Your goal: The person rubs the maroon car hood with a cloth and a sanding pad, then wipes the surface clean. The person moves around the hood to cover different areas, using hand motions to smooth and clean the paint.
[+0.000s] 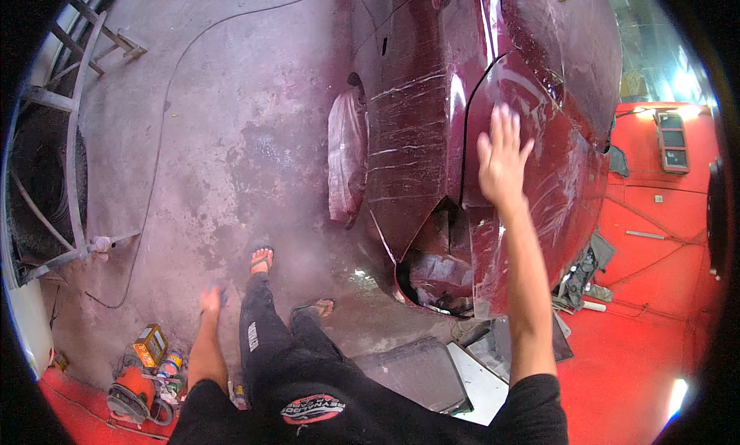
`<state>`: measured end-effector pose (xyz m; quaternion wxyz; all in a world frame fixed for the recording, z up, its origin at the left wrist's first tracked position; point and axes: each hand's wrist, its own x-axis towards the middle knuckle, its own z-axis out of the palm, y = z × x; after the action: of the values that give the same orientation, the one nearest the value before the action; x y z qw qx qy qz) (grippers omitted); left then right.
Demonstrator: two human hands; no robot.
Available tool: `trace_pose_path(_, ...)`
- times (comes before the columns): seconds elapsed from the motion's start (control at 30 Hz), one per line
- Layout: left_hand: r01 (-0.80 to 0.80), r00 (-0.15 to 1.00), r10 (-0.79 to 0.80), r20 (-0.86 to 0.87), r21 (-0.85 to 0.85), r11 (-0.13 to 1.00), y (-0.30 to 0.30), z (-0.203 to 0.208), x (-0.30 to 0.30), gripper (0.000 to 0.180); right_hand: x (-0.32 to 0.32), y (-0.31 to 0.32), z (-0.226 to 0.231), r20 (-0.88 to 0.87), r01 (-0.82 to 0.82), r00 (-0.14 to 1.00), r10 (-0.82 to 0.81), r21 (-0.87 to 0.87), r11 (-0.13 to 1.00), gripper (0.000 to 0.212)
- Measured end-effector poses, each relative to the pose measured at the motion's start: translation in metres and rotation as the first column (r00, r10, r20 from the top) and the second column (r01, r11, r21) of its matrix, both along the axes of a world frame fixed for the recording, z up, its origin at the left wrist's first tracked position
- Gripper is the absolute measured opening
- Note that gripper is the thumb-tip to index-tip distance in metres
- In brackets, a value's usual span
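Observation:
My right hand [506, 158] is stretched out with its fingers apart, over the front panel of a dark red car [408, 106]. It appears to lie flat on the panel, just right of a dark curved seam; the exact contact is hard to see. Pale streaks and whitish smears mark the paintwork around it. My left hand [210, 299] hangs low over the floor, away from the car. Its fingers are curled and blurred, and a small dark bluish thing [223, 297] shows at their edge.
A pinkish cover [347, 156] hides the car's wheel. Below the car's open corner cavity [435, 279] lie flat panels [420, 372]. At lower left are an orange machine [129, 395] and a yellow can [150, 345]. A metal frame [73, 137] stands left; a cable [166, 106] crosses the floor.

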<state>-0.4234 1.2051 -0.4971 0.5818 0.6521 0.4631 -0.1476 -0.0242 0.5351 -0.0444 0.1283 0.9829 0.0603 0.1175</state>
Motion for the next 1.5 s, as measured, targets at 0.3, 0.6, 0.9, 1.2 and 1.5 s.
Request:
trace_pose_path(0.3, 0.008, 0.949, 0.033, -0.314, 0.127, 0.992, 0.109, 0.094, -0.172, 0.026, 0.033, 0.007, 0.009, 0.066, 0.070, 0.996, -0.062, -0.131, 0.989, 0.068)
trace_pose_path(0.6, -0.189, 0.899, 0.147, -0.413, -0.063, 0.980, 0.057, 0.087, -0.173, 0.032, -0.048, 0.042, -0.015, -0.095, 0.128, 0.984, -0.150, -0.206, 0.970, 0.067)
trace_pose_path(0.9, -0.148, 0.920, 0.072, -0.385, -0.171, 0.974, 0.122, 0.096, -0.156, 0.027, 0.081, 0.050, 0.000, 0.102, 0.135, 0.989, -0.108, -0.314, 0.940, 0.064)
trace_pose_path(1.2, -0.195, 0.803, 0.095, -0.589, -0.109, 0.975, 0.154, 0.118, -0.223, 0.033, -0.035, 0.051, -0.012, -0.064, 0.207, 0.968, -0.244, -0.351, 0.913, 0.069)
trace_pose_path(1.5, -0.138, 0.983, 0.161, 0.085, -0.230, 0.963, 0.095, 0.210, 0.172, 0.021, 0.077, 0.035, 0.002, 0.099, 0.348, 0.929, -0.357, 0.098, 0.932, 0.068)
